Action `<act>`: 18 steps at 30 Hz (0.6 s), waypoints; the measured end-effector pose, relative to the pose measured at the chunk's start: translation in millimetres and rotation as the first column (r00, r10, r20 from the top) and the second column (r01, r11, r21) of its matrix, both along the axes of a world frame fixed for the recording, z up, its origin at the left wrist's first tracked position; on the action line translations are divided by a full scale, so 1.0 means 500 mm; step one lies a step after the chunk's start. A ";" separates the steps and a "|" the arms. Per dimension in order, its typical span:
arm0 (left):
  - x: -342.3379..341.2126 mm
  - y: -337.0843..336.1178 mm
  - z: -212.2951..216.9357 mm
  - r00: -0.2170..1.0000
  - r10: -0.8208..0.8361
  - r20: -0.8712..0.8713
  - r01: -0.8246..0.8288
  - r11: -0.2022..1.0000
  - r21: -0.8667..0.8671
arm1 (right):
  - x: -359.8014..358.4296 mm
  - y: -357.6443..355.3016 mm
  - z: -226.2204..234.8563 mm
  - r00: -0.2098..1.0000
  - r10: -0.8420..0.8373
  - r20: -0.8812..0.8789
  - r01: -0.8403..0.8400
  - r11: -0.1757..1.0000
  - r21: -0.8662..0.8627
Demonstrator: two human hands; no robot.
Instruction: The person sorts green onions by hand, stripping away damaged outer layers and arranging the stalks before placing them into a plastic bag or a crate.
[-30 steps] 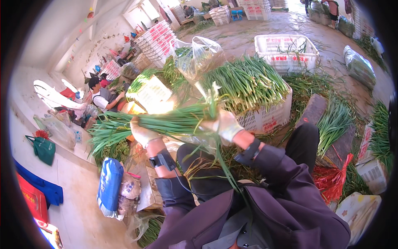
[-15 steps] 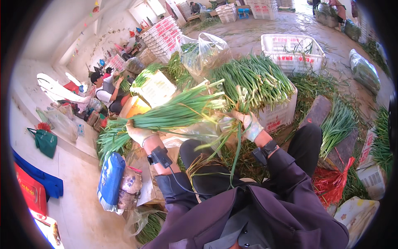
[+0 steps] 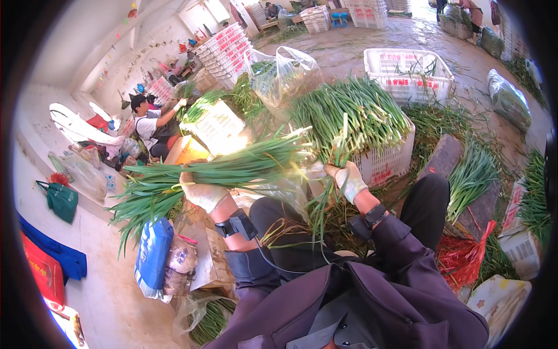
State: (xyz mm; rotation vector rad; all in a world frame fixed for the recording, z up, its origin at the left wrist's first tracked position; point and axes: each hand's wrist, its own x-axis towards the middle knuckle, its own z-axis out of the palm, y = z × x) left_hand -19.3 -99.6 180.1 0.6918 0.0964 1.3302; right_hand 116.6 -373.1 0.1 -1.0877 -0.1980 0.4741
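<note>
My gloved left hand (image 3: 204, 194) is closed round the leafy part of a large bunch of chives (image 3: 250, 164). The bunch lies almost level, its pale cut ends to the right and its leaf tips drooping to the left. My right hand (image 3: 350, 181), also gloved, pinches a few loose chive stalks (image 3: 317, 212), with some upright and some hanging below the fingers. Just beyond the right hand, a thick heap of chives (image 3: 349, 113) lies on a white plastic crate (image 3: 385, 164).
An open white crate (image 3: 410, 87) stands behind the heap, beside a clear plastic bag (image 3: 288, 75). Chives on a dark board (image 3: 474, 174) and red twine (image 3: 465, 256) lie at my right. A blue package (image 3: 154, 256) sits at left. A co-worker (image 3: 150, 125) sits at far left.
The bunch in my left hand has swung slightly down, its leaf tips now spread further left. My right hand has shifted slightly with its loose stalks. The co-worker's arms have reached forward.
</note>
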 end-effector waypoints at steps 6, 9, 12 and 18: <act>-0.016 -0.043 -0.011 0.995 -0.099 -0.017 0.100 0.992 0.078 | -0.062 0.091 0.081 0.972 0.202 -0.119 -0.200 0.979 0.035; 0.027 -0.123 -0.016 0.994 -0.085 -0.073 0.091 0.993 0.077 | -0.016 0.127 0.040 0.947 0.256 0.195 -0.185 0.929 -0.322; 0.024 -0.129 -0.014 0.990 -0.032 -0.136 0.048 0.993 0.112 | 0.010 0.132 -0.005 0.899 0.272 0.344 -0.191 0.948 -0.253; 0.020 -0.039 -0.060 0.989 -0.111 -0.097 0.100 0.989 -0.113 | -0.006 0.094 0.041 0.957 0.232 -0.175 -0.169 0.934 0.315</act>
